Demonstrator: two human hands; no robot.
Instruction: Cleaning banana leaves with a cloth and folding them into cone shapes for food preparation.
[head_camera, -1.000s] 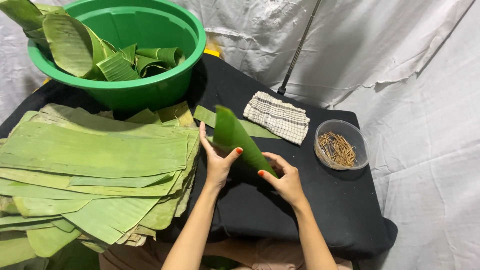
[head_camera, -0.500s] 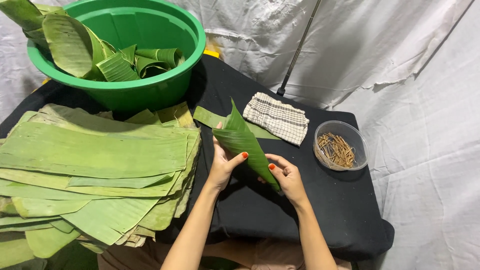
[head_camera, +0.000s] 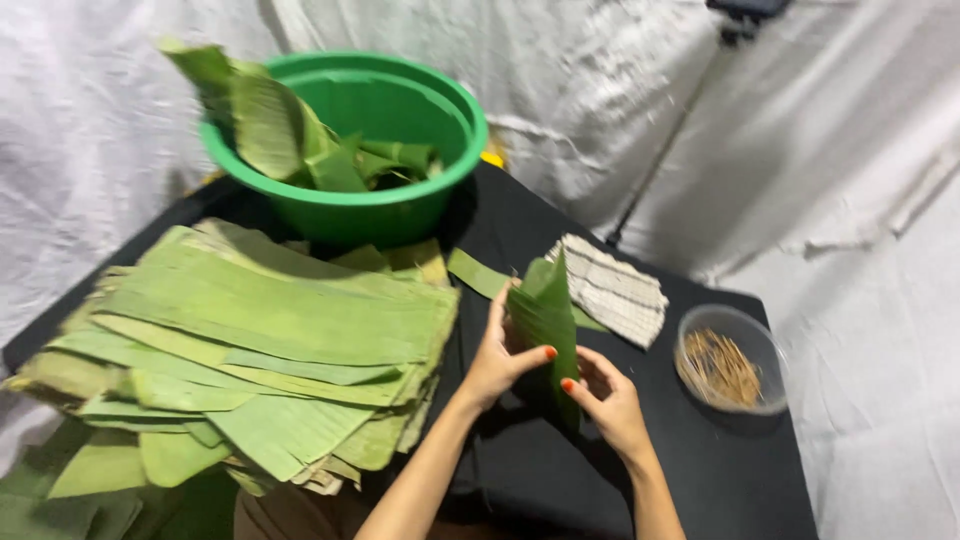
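Both my hands hold one folded green banana leaf piece upright over the black table. My left hand grips its left side with the thumb across the front. My right hand pinches its lower right edge. The leaf's pointed top stands near a checked cloth. A big stack of flat banana leaves lies just left of my left hand. A narrow leaf strip lies on the table behind the held leaf.
A green plastic basin with folded leaf pieces stands at the back. A clear bowl of thin brown sticks sits at the right. White cloth hangs behind, and a dark stand pole rises beside the table.
The view has shifted and tilted. The leaf has turned more upright between my hands, and my right hand has moved closer under it.
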